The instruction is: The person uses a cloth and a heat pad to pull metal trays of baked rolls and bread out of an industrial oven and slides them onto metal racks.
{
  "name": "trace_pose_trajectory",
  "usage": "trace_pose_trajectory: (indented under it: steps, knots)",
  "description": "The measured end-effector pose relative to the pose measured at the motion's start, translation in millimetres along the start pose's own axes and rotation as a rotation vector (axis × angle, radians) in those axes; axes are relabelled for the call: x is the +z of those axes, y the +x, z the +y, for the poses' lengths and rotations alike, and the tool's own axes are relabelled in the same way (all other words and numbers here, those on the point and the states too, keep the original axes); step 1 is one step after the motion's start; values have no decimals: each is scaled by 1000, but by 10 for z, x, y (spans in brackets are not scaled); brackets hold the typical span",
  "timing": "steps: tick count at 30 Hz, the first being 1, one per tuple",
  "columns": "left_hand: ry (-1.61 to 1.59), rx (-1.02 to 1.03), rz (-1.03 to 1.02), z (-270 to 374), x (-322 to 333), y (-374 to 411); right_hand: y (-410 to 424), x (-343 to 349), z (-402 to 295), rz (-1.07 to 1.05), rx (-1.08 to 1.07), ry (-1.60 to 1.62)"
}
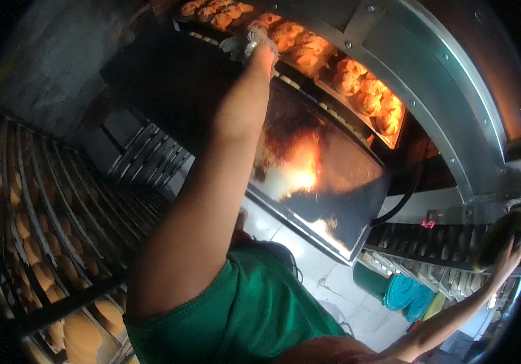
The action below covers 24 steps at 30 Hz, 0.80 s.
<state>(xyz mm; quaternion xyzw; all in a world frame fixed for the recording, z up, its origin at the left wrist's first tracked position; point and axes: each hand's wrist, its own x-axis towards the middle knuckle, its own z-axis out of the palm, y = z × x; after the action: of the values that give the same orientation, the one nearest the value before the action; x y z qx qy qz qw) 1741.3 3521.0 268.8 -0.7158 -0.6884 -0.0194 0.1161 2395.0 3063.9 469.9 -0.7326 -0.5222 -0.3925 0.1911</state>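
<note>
A grey cloth (235,48) is bunched around my left hand (260,45), which reaches to the mouth of the oven at the top. The hand is at the front edge of a baking tray (390,140) of golden, shaped bread rolls (308,48); the fingers are mostly hidden, so the grip is unclear. Below the tray, a row of small pale pieces (333,111) shows along the oven mouth. At the far right my right hand (511,252) is closed on a dark, yellowish-edged cloth or mitt (499,236), blurred and raised away from the oven.
The oven door (319,182) hangs open, reflecting orange light. A metal rack (51,204) with bread rolls (80,339) stands at the left. Another rack (447,245) with filled trays is at the right, near turquoise lids (401,291) and a green bin (370,280) on the tiled floor.
</note>
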Motion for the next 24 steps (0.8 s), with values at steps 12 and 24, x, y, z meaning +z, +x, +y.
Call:
trace_pose_trajectory:
  steps: [12, 24]
  knots:
    - [805, 738, -260, -130, 264, -45, -1491, -464, -1719, -248, 436, 705]
    - [-171, -23, -115, -513, -99, -841, -1741, -370, -2080, -276, 379, 972]
